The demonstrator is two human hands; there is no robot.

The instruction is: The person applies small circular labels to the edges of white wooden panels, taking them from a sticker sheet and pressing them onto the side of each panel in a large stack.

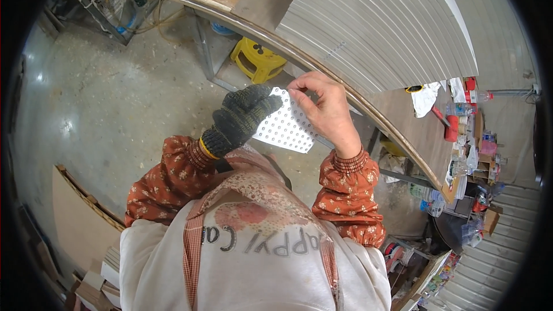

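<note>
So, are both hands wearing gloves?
No, the left hand wears a dark glove, but the right hand is bare.

Grey concrete floor [150, 86] spreads across the left of the frame around us, speckled, with patches of light [67, 126] shining at far left. A long table [403, 116] with metal legs [203, 46] runs from upper left toward lower right, and I see a yellow stool [266, 62] partly beneath it at upper centre. A ribbed grey wall [495, 256] stands at lower right.
</note>
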